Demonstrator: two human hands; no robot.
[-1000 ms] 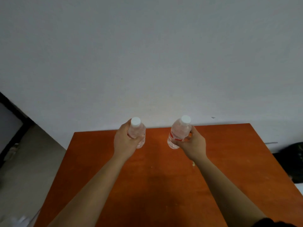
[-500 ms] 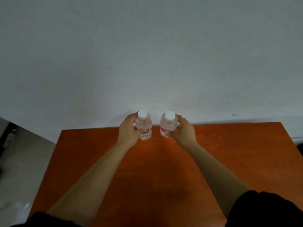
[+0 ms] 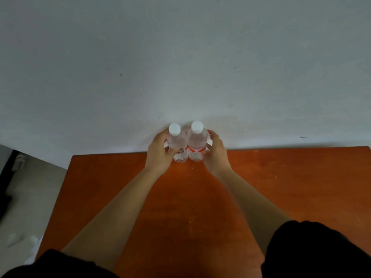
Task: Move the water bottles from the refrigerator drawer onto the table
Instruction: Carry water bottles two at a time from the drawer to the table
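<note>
Two clear water bottles with white caps stand upright side by side, touching, at the far edge of the orange-brown table, close to the wall. My left hand grips the left bottle from its left side. My right hand grips the right bottle, which carries a red label, from its right side. Both bottle bases rest on the tabletop. The refrigerator drawer is not in view.
A plain white wall rises right behind the table's far edge. Pale floor lies past the table's left edge, with a dark door frame at the far left. My dark sleeves fill the bottom corners.
Both hands carried the bottles farther toward the wall and closer together; the bottles now touch each other and stand on the table's far edge.
</note>
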